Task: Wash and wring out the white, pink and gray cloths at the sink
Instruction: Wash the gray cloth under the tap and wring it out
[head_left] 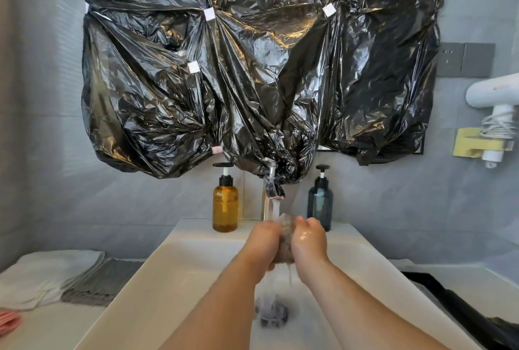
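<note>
The risk I'd watch from here is splash. The chrome faucet (273, 186) at twelve o'clock from the hands pours a full stream of water (275, 209) straight onto the top of the wad of wet grey-brown cloth (286, 237). A hard squeeze that high above the white rectangular sink (157, 279) could throw water over the rim. It would land toward the folded stack of white cloths (47, 273) at nine o'clock, the flat grey ribbed cloth (98, 285) just beside it, and the scrap of pink cloth (9, 320) at eight o'clock by the edge of view. Those look dry to me, so I'd judge most of the task not yet done.

A soaked wad is slippery too; if either grip loosens it could drop onto the dark round drain (273, 317) at six o'clock and slow the outflow. The amber plastic pump bottle (225, 206) at eleven o'clock and the smoky blue pump bottle (320, 203) at one o'clock stand close behind the knuckles. A wide swing while twisting could tip one into the basin.

As for the hands, the left hand (265, 240) and the right hand (309, 237) press toward each other with the wad between them. Their fingers are curled round it, and the cloth shows only in the gap, bulging above and below. Neither hand is spread at all, and both are wet and shiny. Water runs off the bottom of the wad into the basin — the thumbs I cannot make out.
</note>
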Motion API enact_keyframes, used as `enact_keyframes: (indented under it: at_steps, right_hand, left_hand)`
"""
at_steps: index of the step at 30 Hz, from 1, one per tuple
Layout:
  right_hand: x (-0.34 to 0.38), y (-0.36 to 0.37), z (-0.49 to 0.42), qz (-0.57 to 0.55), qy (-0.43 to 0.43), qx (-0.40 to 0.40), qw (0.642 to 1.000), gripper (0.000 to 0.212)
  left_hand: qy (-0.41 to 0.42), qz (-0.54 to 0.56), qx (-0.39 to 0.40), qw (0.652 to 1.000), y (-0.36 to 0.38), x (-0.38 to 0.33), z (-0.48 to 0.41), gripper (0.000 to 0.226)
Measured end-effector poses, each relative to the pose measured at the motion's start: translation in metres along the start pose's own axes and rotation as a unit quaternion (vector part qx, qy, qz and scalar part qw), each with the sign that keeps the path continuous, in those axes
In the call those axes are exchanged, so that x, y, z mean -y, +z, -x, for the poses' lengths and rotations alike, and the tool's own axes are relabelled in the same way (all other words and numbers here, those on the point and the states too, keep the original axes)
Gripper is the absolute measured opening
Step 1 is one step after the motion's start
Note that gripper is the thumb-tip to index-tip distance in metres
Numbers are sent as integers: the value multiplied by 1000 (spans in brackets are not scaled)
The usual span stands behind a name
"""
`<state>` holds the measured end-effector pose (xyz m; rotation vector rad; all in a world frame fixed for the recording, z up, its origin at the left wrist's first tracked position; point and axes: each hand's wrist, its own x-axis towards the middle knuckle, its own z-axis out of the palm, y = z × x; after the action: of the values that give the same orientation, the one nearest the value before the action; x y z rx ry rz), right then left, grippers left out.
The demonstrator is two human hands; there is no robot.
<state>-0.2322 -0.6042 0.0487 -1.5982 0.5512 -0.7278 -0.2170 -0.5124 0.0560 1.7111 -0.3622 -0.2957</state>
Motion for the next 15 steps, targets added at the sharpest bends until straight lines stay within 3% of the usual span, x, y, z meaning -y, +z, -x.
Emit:
enact_keyframes:
  at_steps: [4,6,8,11,15]
  right_hand:
    - [6,-11,1,-140,68,59,986,25]
    - [13,-12,10,-169,109,120,972,26]
    - [13,-8,16,-140,133,158,968,43]
    - [7,3,15,-105,54,88,989,30]
    - [8,1,19,-41,-73,27,996,21]
  left_hand:
    - [-65,193,2,979,-7,0,6,22]
    - [-37,226,-9,973,-15,4,3,27]
    - [3,219,-42,975,-18,5,1,37]
    - [4,299,-49,953,-14,1,4,21]
    - [-39,219,-64,973,-3,2,2,40]
